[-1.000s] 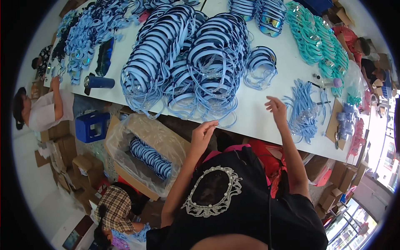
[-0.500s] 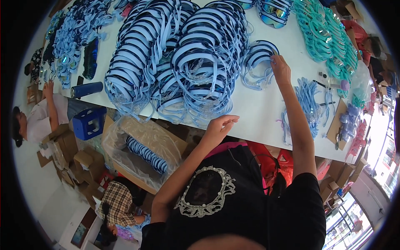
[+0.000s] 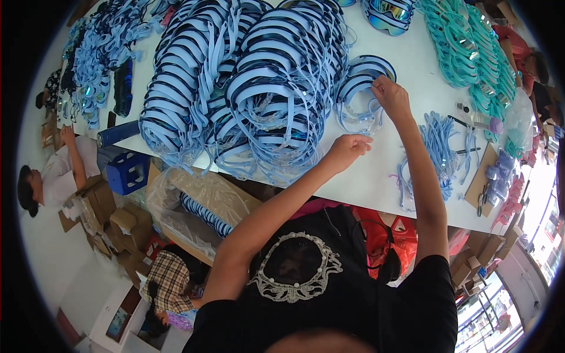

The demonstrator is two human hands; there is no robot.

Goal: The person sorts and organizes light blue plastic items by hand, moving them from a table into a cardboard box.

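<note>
A short stack of light-blue and dark-blue goggles (image 3: pixel 356 86) with clear buckles lies on the white table in front of me. My right hand (image 3: pixel 392 99) is closed on the right end of this stack, its fingertips pinching the edge of a pair. My left hand (image 3: pixel 351 150) hovers just below the stack's straps, fingers stretched loosely to the right, nothing visible in them. Left of the hands, tall overlapping rows of the same goggles (image 3: pixel 273 70) cover the table, their straps hanging toward its near edge.
Loose blue straps (image 3: pixel 438 144) lie on the right, near scissors (image 3: pixel 481 200). Green goggles (image 3: pixel 453 53) fill the far right. A blue bottle (image 3: pixel 118 134) sits at the left edge. Below the table stands a plastic-lined carton (image 3: pixel 235 197) holding goggles. Other people work around.
My left hand has moved right and up, closer to the short stack. The right hand has shifted slightly left over the stack's end.
</note>
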